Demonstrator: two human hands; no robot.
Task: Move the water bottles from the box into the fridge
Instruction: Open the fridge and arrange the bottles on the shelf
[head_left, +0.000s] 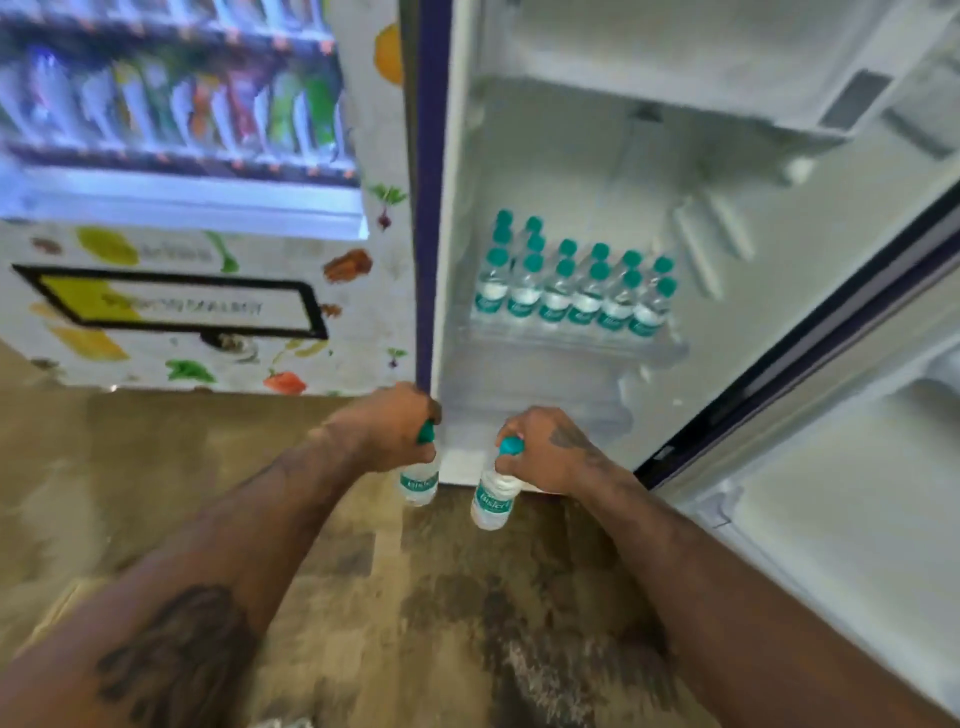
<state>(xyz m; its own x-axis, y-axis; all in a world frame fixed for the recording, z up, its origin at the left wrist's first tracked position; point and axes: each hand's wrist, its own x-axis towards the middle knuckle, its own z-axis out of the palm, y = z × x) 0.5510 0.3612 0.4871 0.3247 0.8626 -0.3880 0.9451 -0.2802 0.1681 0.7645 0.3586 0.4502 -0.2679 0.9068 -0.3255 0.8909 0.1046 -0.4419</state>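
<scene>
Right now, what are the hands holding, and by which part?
Left hand grips the left bottle by its neck; the right hand grips the right bottle likewise.

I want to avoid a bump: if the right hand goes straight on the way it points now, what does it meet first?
Probably the clear lower compartment of the fridge, below the shelf of standing bottles. The right hand, gripping a water bottle, is just in front of it; depth is unclear.
</scene>
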